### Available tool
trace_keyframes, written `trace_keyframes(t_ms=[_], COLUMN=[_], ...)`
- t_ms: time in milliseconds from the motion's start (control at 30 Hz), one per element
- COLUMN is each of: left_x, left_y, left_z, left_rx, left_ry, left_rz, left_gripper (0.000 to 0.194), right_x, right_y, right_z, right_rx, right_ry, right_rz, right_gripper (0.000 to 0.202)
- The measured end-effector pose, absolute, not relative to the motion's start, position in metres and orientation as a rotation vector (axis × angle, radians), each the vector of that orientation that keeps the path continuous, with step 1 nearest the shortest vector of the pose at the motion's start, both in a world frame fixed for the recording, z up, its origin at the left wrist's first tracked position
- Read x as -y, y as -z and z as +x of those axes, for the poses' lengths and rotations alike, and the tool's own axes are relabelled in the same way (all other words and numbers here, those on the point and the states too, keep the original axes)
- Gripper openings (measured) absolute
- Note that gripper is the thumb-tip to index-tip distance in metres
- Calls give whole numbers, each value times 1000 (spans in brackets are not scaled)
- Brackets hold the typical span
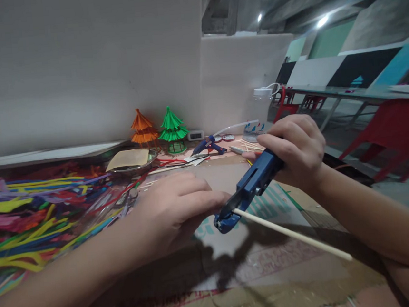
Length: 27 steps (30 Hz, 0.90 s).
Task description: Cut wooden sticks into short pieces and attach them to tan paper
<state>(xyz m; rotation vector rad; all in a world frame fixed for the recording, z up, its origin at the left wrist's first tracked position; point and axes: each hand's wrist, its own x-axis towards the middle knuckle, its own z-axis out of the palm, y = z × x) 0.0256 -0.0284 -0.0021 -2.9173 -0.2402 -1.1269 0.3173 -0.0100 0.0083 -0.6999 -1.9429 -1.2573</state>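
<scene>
I have R hand clenched on cutter; L hand grip, can't tell. Slip of jaws ahead of grip may nick L hand; stick, w/ 1 end unheld, may fly.

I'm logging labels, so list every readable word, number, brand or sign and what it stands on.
No text can be read.
Cardboard: green print and red print, both unreadable.
Display: too small.
Bottle: coloured marks, too small to tell whether any are letters.
</scene>
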Motion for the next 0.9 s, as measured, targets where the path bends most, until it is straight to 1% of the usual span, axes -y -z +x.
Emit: trace_keyframes(t_ms=[300, 400, 567, 733, 900], left_x=[31, 31, 30, 28, 28], left_y=[0, 0, 3, 5, 2], left_z=[27, 27, 27, 26, 23], left_rx=[240, 237, 243, 277, 383], left_ry=[1123, 1117, 1099, 1064, 1113], left_rz=[-2922, -2934, -2975, -3029, -3117], left_gripper=[19, 20, 19, 20, 17], right_x=[9, 10, 9, 7, 8], right_y=[-6, -8, -10, -8, -6], right_z=[320, 320, 320, 318, 310], right_rx=[1966, 1969, 1985, 2026, 2079], right_ry=[1203, 1228, 1249, 1210, 1121], right_rz=[-717, -706, -535, -528, -557], right_gripper=[26, 24, 18, 15, 12])
